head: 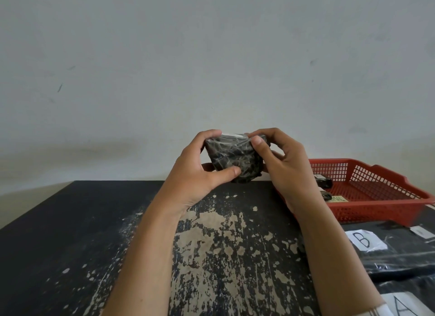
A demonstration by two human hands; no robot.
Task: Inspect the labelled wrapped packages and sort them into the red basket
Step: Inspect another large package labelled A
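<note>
Black plastic wraps the small package (235,161) held up above the far edge of the worn table (94,233), the left hand (195,172) and right hand (284,169) both curling their fingers (257,142) round it. Right of them sits the red basket (381,209), holding two dark parcels (324,182). Nearer lie black packages labelled B (363,240) and A (402,307).

Worn black table (70,233) bears red basket (381,212), labelled packages (400,259).

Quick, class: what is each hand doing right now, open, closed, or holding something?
Left hand: fingers curled round the black wrapped package, holding it.
Right hand: holding the same package from the other side.
</note>
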